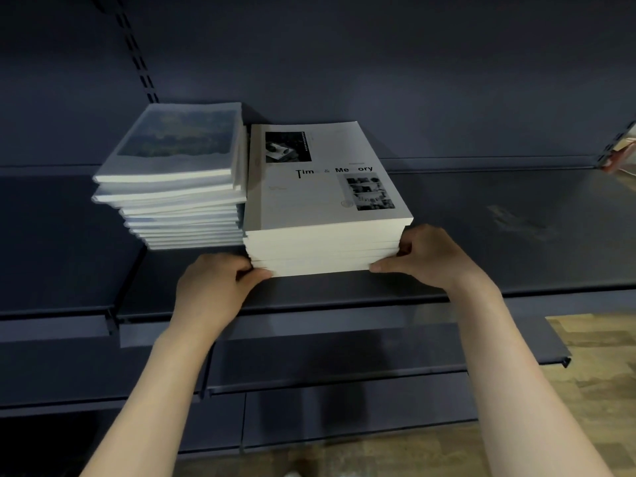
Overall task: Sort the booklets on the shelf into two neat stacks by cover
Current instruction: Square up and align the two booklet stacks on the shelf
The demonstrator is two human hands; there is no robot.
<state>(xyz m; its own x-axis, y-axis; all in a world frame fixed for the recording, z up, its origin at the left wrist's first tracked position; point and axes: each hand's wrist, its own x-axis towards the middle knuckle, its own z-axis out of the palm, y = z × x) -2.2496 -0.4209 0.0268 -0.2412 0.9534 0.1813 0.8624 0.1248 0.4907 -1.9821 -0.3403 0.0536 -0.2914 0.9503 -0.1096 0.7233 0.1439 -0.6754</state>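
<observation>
Two stacks of booklets stand side by side on a dark shelf point(481, 235). The left stack point(179, 187) has a landscape photo on its top cover and its booklets sit unevenly, edges stepped. The right stack point(323, 235) shows a white "Time & Memory" cover with two black-and-white photos and looks squared. My left hand point(220, 284) grips the right stack's front left corner, thumb along its front edge. My right hand point(426, 256) grips the front right corner, fingers curled against the side.
The shelf's back panel point(378, 63) rises right behind the stacks, with a slotted upright point(137, 53) at the left. Lower shelves point(309, 356) jut out below my arms. Wooden floor point(592, 373) shows at the lower right.
</observation>
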